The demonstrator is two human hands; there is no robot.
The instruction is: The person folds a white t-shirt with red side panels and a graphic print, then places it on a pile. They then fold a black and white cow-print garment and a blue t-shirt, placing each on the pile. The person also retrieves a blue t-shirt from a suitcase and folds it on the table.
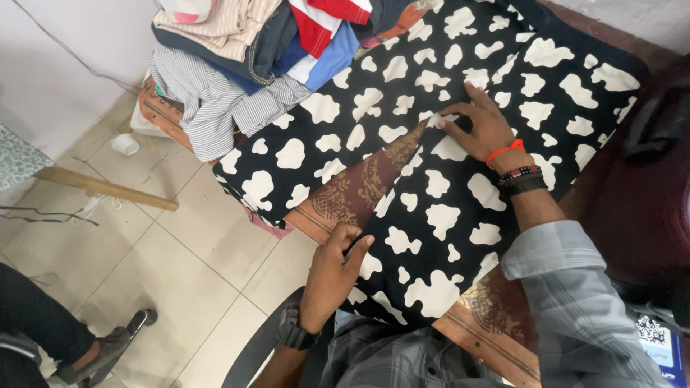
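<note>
On the brown patterned table, the left hand pinches the black-and-white cow-print cloth's folded edge, while the right hand presses flat, fingers spread, beside a clothes pile.

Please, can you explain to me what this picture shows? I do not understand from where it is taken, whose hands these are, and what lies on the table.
The picture comes from a camera worn on a person's head, looking down, so both hands belong to that person. There is no machine. A black cloth with white patches lies spread over a brown patterned table cover. The left hand pinches the cloth's edge near the body. The right hand presses a folded corner flat, farther away. A pile of clothes sits at the table's far end. Another person's foot shows on the tiled floor.
</note>
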